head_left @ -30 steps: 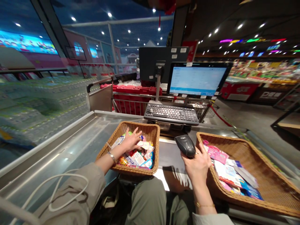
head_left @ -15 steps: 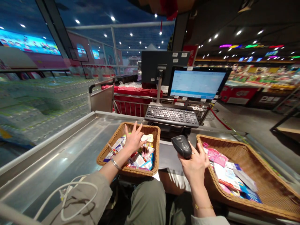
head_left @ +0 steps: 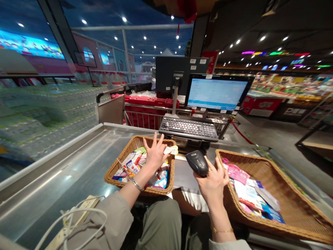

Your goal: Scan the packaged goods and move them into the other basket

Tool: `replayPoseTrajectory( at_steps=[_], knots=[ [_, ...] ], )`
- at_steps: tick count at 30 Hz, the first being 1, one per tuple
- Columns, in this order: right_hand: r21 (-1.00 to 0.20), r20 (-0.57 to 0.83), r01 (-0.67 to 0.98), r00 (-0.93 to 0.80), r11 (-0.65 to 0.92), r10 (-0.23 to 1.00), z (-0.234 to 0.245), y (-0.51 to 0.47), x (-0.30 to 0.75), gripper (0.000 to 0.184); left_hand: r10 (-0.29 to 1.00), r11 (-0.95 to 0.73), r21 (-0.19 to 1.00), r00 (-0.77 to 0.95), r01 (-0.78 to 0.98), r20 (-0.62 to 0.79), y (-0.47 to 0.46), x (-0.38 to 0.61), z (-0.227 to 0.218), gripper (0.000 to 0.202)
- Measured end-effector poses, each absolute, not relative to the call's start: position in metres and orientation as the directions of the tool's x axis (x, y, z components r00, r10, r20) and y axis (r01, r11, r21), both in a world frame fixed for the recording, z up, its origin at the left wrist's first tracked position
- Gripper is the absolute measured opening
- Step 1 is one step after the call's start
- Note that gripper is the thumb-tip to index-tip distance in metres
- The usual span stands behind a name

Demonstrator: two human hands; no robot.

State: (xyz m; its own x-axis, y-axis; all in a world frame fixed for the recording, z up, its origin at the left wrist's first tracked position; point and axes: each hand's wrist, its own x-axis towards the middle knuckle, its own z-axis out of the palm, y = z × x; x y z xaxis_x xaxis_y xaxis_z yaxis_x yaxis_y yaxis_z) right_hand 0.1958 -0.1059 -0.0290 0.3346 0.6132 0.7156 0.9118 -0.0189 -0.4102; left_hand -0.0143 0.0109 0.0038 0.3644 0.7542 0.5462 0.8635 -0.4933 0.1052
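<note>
My left hand (head_left: pixel 156 156) is over the far right part of the smaller wicker basket (head_left: pixel 109 175). Its thumb and a finger pinch a small white and yellow-green packet (head_left: pixel 172 150), while the other fingers spread upward. Colourful packets (head_left: pixel 134 163) fill the basket below. My right hand (head_left: pixel 213 180) is wrapped around a black barcode scanner (head_left: pixel 197 162), whose head points left toward the packet. To the right of this hand, a larger wicker basket (head_left: pixel 299 208) contains a pink packet (head_left: pixel 238 173), a white and red pack (head_left: pixel 247 193) and other flat packages.
A keyboard (head_left: pixel 188 128) and a lit monitor (head_left: pixel 217 92) stand beyond the baskets. The metal counter (head_left: pixel 78 166) has a raised rim on the left. A power strip (head_left: pixel 70 222) with white cables lies near my left sleeve. Behind the counter is a shopping cart (head_left: pixel 145 116).
My left hand has moved right with the small packet, from above the basket's contents to its right rim, closer to the scanner. The right hand keeps hold of the scanner.
</note>
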Motion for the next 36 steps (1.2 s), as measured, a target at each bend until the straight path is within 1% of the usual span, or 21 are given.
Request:
replayPoseTrajectory(
  at_steps=[2,6,11,19,27,31,36],
  knots=[
    [-0.394,0.723,0.919,0.316,-0.009,0.615,-0.029,-0.107,0.196,0.036,0.751,-0.499,0.115,0.363,0.859,0.552,0.01,-0.01,0.004,0.027],
    [-0.364,0.737,0.931,0.272,0.023,0.619,-0.029,-0.108,0.197,0.028,0.739,-0.511,0.121,0.363,0.851,0.568,0.011,-0.004,0.004,0.029],
    [-0.346,0.743,0.938,0.254,0.03,0.619,-0.028,-0.109,0.197,0.028,0.725,-0.51,0.107,0.36,0.853,0.587,0.011,-0.001,0.002,0.027],
    [-0.329,0.744,0.942,0.216,0.066,0.632,-0.026,-0.109,0.195,0.022,0.726,-0.506,0.101,0.36,0.856,0.587,0.011,0.0,0.001,0.028],
    [-0.297,0.76,0.951,0.181,0.086,0.624,-0.026,-0.109,0.195,0.023,0.73,-0.513,0.11,0.366,0.851,0.578,0.011,0.001,0.002,0.028],
    [-0.294,0.776,0.951,0.18,0.094,0.605,-0.027,-0.108,0.196,0.027,0.725,-0.521,0.111,0.37,0.846,0.581,0.011,0.003,0.003,0.028],
    [-0.295,0.766,0.952,0.182,0.085,0.616,-0.026,-0.11,0.198,0.028,0.72,-0.529,0.103,0.381,0.842,0.581,0.012,0.008,0.004,0.027]
  ],
)
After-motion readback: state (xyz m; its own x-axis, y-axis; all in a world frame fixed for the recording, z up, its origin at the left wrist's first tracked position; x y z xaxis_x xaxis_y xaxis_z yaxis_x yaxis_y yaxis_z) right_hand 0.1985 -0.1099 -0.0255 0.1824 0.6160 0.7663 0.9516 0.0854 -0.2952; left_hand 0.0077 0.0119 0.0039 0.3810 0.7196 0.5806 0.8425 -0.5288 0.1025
